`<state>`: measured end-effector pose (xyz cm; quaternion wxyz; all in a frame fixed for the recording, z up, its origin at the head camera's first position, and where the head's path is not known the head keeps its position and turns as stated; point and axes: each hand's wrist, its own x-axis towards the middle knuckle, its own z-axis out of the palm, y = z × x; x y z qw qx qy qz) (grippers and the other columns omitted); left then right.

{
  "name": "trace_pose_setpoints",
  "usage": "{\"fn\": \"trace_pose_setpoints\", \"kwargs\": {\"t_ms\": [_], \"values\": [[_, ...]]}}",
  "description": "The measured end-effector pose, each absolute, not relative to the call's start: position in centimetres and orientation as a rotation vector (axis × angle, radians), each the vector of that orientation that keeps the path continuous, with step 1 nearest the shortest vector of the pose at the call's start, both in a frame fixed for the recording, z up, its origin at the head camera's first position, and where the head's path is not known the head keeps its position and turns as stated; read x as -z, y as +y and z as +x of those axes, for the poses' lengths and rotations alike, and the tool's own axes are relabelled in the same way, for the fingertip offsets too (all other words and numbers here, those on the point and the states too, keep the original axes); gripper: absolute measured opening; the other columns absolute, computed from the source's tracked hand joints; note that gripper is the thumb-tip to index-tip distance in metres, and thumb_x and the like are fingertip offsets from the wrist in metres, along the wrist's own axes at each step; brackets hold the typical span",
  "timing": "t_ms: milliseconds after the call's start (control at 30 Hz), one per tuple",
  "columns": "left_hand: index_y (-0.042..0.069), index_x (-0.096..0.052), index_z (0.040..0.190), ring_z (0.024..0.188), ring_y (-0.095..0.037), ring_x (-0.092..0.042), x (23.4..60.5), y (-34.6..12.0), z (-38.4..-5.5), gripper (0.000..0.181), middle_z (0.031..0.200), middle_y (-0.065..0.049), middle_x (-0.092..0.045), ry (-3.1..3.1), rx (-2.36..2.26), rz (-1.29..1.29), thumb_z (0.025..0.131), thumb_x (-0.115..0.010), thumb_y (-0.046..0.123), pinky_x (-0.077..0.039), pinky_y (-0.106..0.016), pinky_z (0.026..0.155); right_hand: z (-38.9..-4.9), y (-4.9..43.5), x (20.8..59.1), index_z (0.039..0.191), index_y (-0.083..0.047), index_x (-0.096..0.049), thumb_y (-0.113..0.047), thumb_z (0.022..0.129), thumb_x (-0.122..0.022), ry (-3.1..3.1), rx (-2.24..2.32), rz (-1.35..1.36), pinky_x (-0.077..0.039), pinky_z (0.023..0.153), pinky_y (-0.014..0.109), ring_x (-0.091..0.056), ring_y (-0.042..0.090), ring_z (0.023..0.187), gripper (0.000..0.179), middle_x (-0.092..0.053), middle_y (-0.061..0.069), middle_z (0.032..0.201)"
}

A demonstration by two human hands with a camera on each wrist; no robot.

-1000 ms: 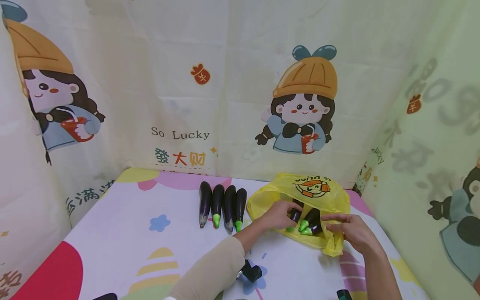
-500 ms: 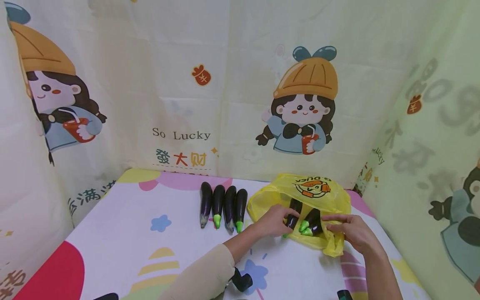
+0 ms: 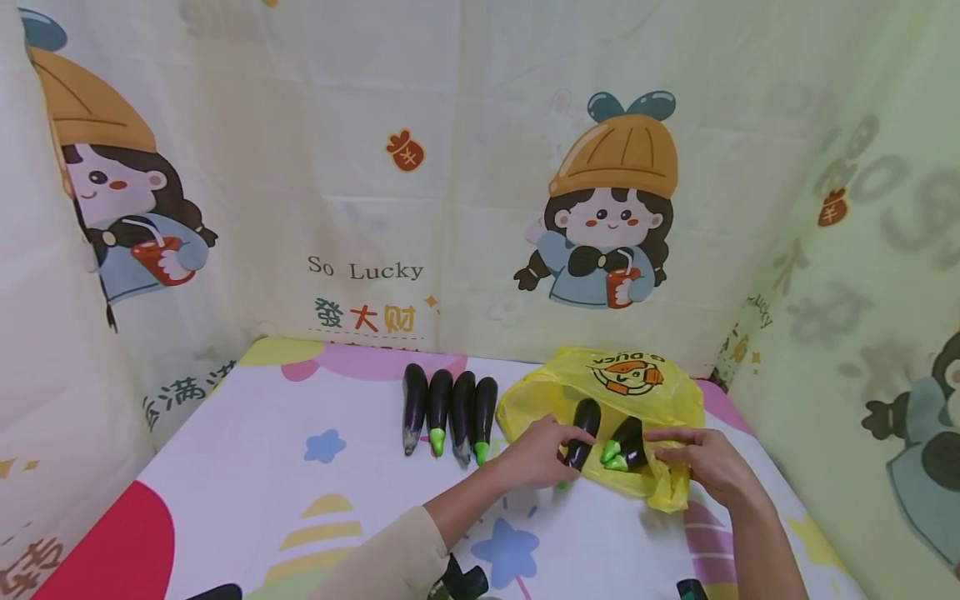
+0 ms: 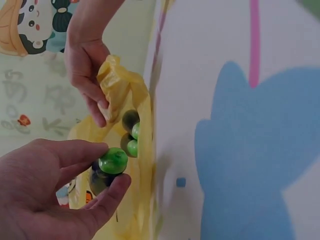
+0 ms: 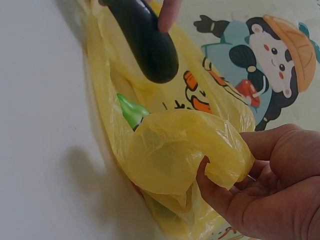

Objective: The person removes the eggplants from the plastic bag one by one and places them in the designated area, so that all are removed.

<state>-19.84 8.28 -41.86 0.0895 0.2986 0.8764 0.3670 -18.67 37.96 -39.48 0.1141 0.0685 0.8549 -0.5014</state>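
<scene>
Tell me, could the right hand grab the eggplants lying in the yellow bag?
Probably not yet: the right hand is pinching the edge of the yellow bag. The eggplants inside lie close by, though, and the bag's mouth gapes open.

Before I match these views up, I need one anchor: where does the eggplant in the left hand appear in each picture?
Head: the eggplant is right of centre in the lower half, held by the left hand.
Left wrist: left of centre, lower half, green cap facing the camera.
Right wrist: top edge, left of centre, its dark rounded end downward.
Shared landmark: the yellow plastic bag.
</scene>
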Motion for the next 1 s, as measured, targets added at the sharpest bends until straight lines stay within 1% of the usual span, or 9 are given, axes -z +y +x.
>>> {"fn": "trace_pose_setpoints", "kwargs": {"t_ms": [100,267,433,567,833,1000], "values": [[0.026,-0.07,0.135,0.09,-0.005,-0.048,41.8,7.7,-19.3,0.048,0.107,0.002,-0.059,2.573,-1.114,0.888,0.089,-0.081,0.015,-0.046,-0.018,0.069,-18.6,38.0,39.5,0.127,0.001,-0.073,-0.008,0.094,-0.072,2.503,1.475,0.2,-0.06,0.082,0.03,-0.066,0.011,0.101,0.034,-0.064,0.021,0.139],[0.024,-0.07,0.135,0.086,-0.004,-0.053,41.3,6.6,-18.4,0.049,0.11,-0.004,-0.057,2.5,-1.187,0.876,0.089,-0.08,0.011,-0.047,-0.019,0.068,-18.5,38.0,39.5,0.126,0.002,-0.073,-0.009,0.094,-0.073,2.498,1.481,0.189,-0.06,0.081,0.03,-0.067,0.01,0.1,0.034,-0.066,0.018,0.137],[0.027,-0.07,0.135,0.08,-0.001,-0.056,40.6,5.6,-17.7,0.048,0.112,-0.007,-0.056,2.482,-1.225,0.863,0.09,-0.08,0.011,-0.049,-0.02,0.066,-18.4,38.0,39.4,0.127,0.003,-0.072,-0.008,0.095,-0.072,2.486,1.502,0.166,-0.06,0.08,0.03,-0.067,0.009,0.098,0.034,-0.067,0.018,0.135],[0.025,-0.07,0.134,0.077,0.0,-0.059,40.2,4.8,-17.3,0.049,0.111,-0.008,-0.056,2.48,-1.238,0.854,0.089,-0.08,0.011,-0.05,-0.02,0.063,-18.5,38.0,39.3,0.126,0.002,-0.073,-0.009,0.094,-0.073,2.489,1.496,0.185,-0.06,0.08,0.03,-0.067,0.01,0.098,0.033,-0.068,0.017,0.134],[0.027,-0.071,0.134,0.079,-0.002,-0.063,39.7,3.0,-16.6,0.05,0.111,-0.007,-0.054,2.469,-1.299,0.797,0.089,-0.08,0.008,-0.052,-0.02,0.064,-18.7,38.1,39.4,0.126,0.0,-0.074,-0.009,0.094,-0.073,2.49,1.488,0.211,-0.06,0.081,0.03,-0.065,0.009,0.1,0.033,-0.066,0.017,0.136],[0.025,-0.071,0.134,0.079,-0.003,-0.066,39.5,2.0,-16.3,0.05,0.111,-0.007,-0.056,2.491,-1.312,0.81,0.088,-0.08,0.007,-0.052,-0.02,0.065,-18.7,38.2,39.6,0.127,0.004,-0.071,-0.008,0.095,-0.072,2.48,1.516,0.18,-0.06,0.079,0.031,-0.066,0.007,0.097,0.034,-0.068,0.015,0.134]]}}
